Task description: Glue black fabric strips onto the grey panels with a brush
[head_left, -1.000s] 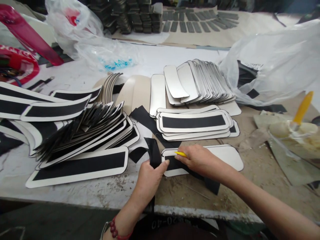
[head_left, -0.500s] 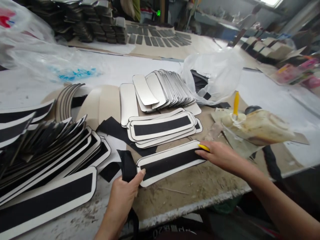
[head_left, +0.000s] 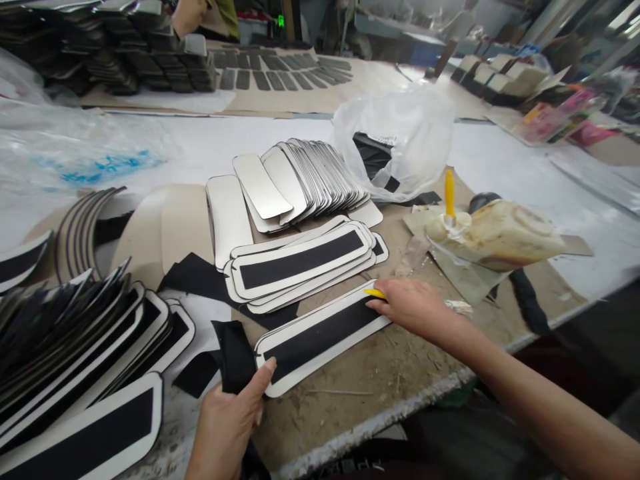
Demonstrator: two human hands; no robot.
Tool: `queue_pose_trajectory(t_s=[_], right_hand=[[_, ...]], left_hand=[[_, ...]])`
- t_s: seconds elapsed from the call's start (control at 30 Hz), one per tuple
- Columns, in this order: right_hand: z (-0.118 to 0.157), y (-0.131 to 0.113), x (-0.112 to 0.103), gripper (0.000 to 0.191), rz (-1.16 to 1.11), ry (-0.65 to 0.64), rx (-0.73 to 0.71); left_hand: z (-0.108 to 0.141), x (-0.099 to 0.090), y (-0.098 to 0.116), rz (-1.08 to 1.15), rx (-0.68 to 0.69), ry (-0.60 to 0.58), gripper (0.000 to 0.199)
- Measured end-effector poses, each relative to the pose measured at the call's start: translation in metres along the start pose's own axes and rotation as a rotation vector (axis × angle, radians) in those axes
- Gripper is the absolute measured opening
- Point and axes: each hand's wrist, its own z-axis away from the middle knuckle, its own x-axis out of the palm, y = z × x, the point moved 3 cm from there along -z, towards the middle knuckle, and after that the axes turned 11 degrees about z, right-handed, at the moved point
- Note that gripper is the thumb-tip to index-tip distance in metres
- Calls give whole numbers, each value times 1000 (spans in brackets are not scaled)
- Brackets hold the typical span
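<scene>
Landmark: long round-cornered white panel with a black rectangular centre (head_left: pixel 320 337), lying on the brown, scuffed sheet (head_left: pixel 370 390) near the table's front edge, its right end angled away from the wearer. Left hand (head_left: pixel 225 420) at the panel's left end: thumb tip on its white border, fingers curled and grasping a soft black fabric strip (head_left: pixel 235 357), which stands up just left of the panel; undersides of these fingers hidden. Right hand (head_left: pixel 415 303) at the panel's right end: fingers closed on a slim yellow pointed tool (head_left: pixel 374 293), most of its length covered by the hand; fingertips at the panel's far border. Directly behind the panel: overlapping stack of white-bordered black panels (head_left: pixel 303 260). Further behind: fanned row of plain white curved panels (head_left: pixel 320 180), with a translucent white plastic bag (head_left: pixel 423 147) holding black material to their right. Right of the panel and somewhat behind: yellow-handled brush (head_left: pixel 450 193) standing upright in a stained, cream-coloured container (head_left: pixel 517 237). Left of the panel: large leaning pile of black-and-white panels (head_left: pixel 85 347). Behind and left of the panel, across the table: tall stacks of dark flat pieces (head_left: pixel 165 63), another person's hand (head_left: pixel 189 15) close by; its finger state cannot be told.
</scene>
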Motion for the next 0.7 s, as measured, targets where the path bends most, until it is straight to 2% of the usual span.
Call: queue_pose_trajectory(t_s=[0.23,0.53,0.7], right_hand=[[-3,2,1,25,-30,-22,-4],[-8,5,5,23,-96,-60,-28],[-2,3,2,25,-81,-31,25]], left_hand=[[-1,-1,-1,0,-68,23,55],[-4,-2,-6,-40,-38,25,57],[-3,-2,-3,-46,-30,21,58]])
